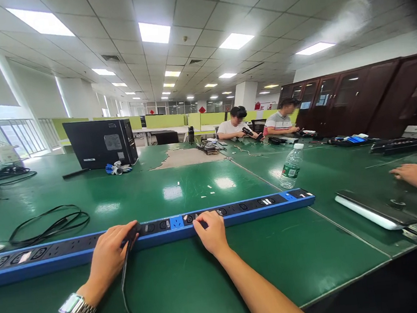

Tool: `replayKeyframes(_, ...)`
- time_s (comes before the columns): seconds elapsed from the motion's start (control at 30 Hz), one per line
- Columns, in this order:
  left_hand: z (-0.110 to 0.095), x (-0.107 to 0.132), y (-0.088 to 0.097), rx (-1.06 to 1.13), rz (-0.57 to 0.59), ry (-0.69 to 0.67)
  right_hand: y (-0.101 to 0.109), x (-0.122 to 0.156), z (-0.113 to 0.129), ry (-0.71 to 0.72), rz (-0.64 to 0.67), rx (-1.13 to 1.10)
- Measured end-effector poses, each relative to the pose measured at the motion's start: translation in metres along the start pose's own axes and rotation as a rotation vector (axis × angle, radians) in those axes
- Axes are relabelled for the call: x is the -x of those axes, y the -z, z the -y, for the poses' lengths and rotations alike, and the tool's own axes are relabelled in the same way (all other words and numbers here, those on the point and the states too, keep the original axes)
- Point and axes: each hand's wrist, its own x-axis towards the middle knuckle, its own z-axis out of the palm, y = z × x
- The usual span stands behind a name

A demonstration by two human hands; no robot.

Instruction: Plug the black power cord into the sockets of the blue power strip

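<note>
Blue multi-outlet power strip (165,238) is laid across the green tabletop (171,291), stretched from about 8 o'clock to nearly 4 o'clock as seen from the centre of the view. At 8 o'clock, the connector (136,230) of a black cable (125,291) is grasped at the strip's upper face by the left hand (109,244); whether it is seated in an outlet cannot be told. At 6 o'clock, the strip is met by the bent fingers of the right hand (212,229); whether anything small is pinched there cannot be told.

For sound handling, the connector is best gripped by its body, not by the cable, and kept square to the outlet face so that the contacts are not strained. The strip is best steadied close to the outlet in use, since so long a housing could be swivelled on a glossy surface.

White labels (26,256) are stuck along the strip, but no wording can be made out. The green label (290,172) on the plastic bottle (294,156) at 3 o'clock, the pale sticker (112,142) on the black computer tower (90,145) just past 9 o'clock and the screen of the smartwatch (72,304) at 8 o'clock are likewise unreadable.
</note>
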Motion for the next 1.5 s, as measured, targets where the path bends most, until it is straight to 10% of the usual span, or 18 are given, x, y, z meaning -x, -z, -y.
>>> replayKeyframes(0.23,0.0,0.003,-0.009,0.024,-0.061,0.035,-0.002,0.001,-0.002,0.02,-0.026,0.01)
replayKeyframes(0.4,-0.024,-0.019,-0.004,0.1,-0.344,0.201,-0.007,0.0,-0.003,0.037,-0.06,0.038)
replayKeyframes(0.7,-0.092,-0.044,-0.055,0.179,0.017,0.187,-0.005,0.001,-0.004,0.052,-0.046,0.046)
replayKeyframes(1.5,-0.095,-0.025,-0.065,0.084,0.005,0.121,-0.046,0.003,0.04,0.158,-0.072,0.168)
